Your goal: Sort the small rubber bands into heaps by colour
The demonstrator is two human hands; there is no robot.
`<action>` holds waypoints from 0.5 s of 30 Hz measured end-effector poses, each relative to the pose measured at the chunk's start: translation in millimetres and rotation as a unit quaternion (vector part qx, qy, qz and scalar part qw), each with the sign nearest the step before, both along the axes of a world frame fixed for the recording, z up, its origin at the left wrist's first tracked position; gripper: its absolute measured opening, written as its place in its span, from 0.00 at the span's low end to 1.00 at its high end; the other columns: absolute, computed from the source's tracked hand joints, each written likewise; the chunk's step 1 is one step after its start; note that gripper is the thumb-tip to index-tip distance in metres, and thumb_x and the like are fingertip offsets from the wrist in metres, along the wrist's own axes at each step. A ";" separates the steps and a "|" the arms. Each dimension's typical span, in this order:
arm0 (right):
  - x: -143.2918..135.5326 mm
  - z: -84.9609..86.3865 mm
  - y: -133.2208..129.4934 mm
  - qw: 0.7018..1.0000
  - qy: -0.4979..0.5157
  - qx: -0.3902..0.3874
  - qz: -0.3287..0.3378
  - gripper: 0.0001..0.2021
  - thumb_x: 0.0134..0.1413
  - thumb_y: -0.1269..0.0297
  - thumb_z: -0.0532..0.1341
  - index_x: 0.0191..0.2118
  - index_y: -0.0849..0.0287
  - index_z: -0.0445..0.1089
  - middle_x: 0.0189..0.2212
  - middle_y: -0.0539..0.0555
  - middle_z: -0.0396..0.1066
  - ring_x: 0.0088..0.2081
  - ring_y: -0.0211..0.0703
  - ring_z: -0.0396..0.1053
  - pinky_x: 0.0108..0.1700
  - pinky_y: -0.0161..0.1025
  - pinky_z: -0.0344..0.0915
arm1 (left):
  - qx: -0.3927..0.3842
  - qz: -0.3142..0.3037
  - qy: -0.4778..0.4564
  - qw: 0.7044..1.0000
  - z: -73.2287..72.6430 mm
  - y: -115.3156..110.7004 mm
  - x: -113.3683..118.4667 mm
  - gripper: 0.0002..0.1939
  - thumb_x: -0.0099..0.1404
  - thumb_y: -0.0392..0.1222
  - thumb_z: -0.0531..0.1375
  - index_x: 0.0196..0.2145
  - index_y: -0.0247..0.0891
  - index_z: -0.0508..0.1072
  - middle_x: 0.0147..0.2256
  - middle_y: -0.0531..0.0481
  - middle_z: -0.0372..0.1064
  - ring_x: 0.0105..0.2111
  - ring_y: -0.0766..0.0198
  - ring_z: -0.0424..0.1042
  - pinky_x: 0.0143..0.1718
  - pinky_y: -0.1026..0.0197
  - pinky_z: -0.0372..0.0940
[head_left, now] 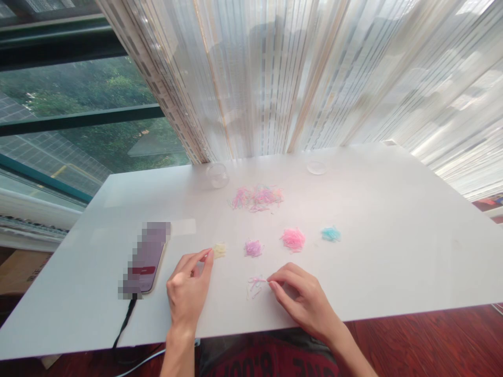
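Observation:
My left hand [190,280] is closed in a pinch at the left edge of a small pile of pale yellow strands [220,250]; anything between its fingertips is too small to make out. With thumb and forefinger together, my right hand [301,293] grips the end of a thin pale strand [264,281] at a small loose group of mixed strands [254,289]. Beyond the hands lie a purple pile [253,248], a larger pink pile [293,239] and a light blue pile [330,233]. A wide heap of mixed pastel strands [257,198] lies farther back.
On the white table [393,241], a clear round container [217,176] and a clear lid [316,167] stand near the back edge. A phone [151,256] with a black cord [126,322] lies at left. A striped curtain [267,78] hangs behind the table.

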State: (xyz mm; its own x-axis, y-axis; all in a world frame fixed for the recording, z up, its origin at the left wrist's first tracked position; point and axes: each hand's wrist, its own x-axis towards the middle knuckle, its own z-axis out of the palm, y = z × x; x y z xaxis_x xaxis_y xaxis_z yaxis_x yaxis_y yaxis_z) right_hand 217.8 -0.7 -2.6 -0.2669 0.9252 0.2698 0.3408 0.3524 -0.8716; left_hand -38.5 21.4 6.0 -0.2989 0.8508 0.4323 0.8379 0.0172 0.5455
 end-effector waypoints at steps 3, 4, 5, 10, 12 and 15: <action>0.2 -0.5 -0.8 1.000 -0.001 -0.003 0.001 0.08 0.70 0.69 0.60 0.40 0.55 0.77 0.34 0.53 0.76 0.35 0.42 0.75 0.39 0.38 0.71 | 0.000 -0.006 0.003 1.000 -0.5 1.3 2.1 0.13 0.71 0.48 0.62 0.35 0.40 0.85 0.29 0.51 0.77 0.20 0.67 0.66 0.25 0.63 0.63; 0.1 -0.6 -1.0 1.000 -0.001 -0.004 0.001 0.08 0.70 0.69 0.60 0.40 0.55 0.77 0.34 0.53 0.76 0.35 0.42 0.75 0.39 0.38 0.71 | -0.001 -0.005 0.005 1.000 -0.7 1.8 2.2 0.13 0.70 0.48 0.62 0.35 0.41 0.85 0.29 0.51 0.77 0.19 0.67 0.65 0.24 0.63 0.63; 0.0 -0.7 -1.1 1.000 -0.002 -0.004 0.000 0.08 0.70 0.69 0.60 0.40 0.55 0.77 0.34 0.53 0.76 0.35 0.42 0.75 0.39 0.38 0.71 | -0.004 -0.004 0.007 1.000 -0.9 2.4 2.1 0.13 0.70 0.48 0.62 0.36 0.41 0.85 0.29 0.51 0.77 0.19 0.67 0.65 0.24 0.63 0.62; -0.4 -1.1 -0.8 1.000 -0.003 0.000 -0.002 0.08 0.70 0.69 0.60 0.40 0.55 0.77 0.34 0.53 0.76 0.35 0.42 0.75 0.39 0.37 0.70 | -0.020 -0.001 0.005 1.000 -0.5 3.5 1.2 0.13 0.71 0.48 0.62 0.37 0.41 0.86 0.28 0.52 0.76 0.19 0.67 0.65 0.23 0.63 0.61; -0.4 -1.5 -0.5 1.000 -0.005 0.002 -0.002 0.08 0.70 0.70 0.60 0.39 0.55 0.77 0.33 0.53 0.76 0.35 0.42 0.75 0.38 0.37 0.70 | -0.021 -0.001 0.006 1.000 -1.4 3.4 0.7 0.14 0.72 0.49 0.62 0.38 0.40 0.86 0.28 0.51 0.76 0.20 0.67 0.66 0.25 0.63 0.62; -0.5 -1.7 -0.2 1.000 -0.007 0.003 -0.004 0.08 0.70 0.69 0.60 0.39 0.55 0.77 0.33 0.53 0.76 0.35 0.42 0.75 0.38 0.37 0.70 | -0.014 -0.004 0.007 1.000 -4.9 3.8 -1.0 0.15 0.73 0.48 0.61 0.39 0.38 0.86 0.28 0.51 0.76 0.20 0.67 0.67 0.27 0.63 0.63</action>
